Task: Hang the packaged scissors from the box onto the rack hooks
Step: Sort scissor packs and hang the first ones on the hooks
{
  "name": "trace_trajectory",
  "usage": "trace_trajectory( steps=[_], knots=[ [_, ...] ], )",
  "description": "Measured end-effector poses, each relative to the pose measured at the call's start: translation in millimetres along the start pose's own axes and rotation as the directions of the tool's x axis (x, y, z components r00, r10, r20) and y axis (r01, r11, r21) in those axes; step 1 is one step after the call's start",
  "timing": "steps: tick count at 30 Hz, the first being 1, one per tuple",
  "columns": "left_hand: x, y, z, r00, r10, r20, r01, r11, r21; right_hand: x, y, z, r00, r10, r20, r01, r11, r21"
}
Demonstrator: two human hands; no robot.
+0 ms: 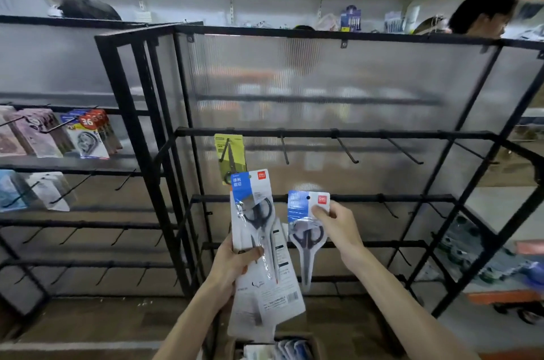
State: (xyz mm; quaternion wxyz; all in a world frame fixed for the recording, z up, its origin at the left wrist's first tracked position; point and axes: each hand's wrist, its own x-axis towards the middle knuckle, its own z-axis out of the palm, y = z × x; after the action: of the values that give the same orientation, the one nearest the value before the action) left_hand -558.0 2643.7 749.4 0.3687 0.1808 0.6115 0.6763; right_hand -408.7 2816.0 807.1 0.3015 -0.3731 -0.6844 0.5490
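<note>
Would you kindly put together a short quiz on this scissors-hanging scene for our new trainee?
1. True or false: the green pack hangs on the rack.
2. The right hand pinches: A the green pack; B the top of the small pack; C the box.
3. Fill in: the large packs are gripped by the ____.
Key: 1 true; 2 B; 3 left hand.
</note>
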Motion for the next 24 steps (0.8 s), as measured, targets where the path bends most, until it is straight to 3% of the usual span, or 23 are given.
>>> trace_trajectory(
  steps=[8,19,24],
  knots=[
    [39,-11,19,1.0,0.007,0.02,-0.009,0.996,0.09,35,9,-22,0.998,0.012,-0.062,-0.009,0.999,0.047],
    [50,0,18,0.998,-0.001,-0.063,0.008,0.994,0.108,66,-33,-6,0.985,-0.159,0.068,0.158,0.987,0.028],
    [49,9,17,0.995,0.015,-0.098,-0.01,0.999,0.049,71,-38,-3,0.978,-0.2,0.062,0.199,0.98,0.016]
  ],
)
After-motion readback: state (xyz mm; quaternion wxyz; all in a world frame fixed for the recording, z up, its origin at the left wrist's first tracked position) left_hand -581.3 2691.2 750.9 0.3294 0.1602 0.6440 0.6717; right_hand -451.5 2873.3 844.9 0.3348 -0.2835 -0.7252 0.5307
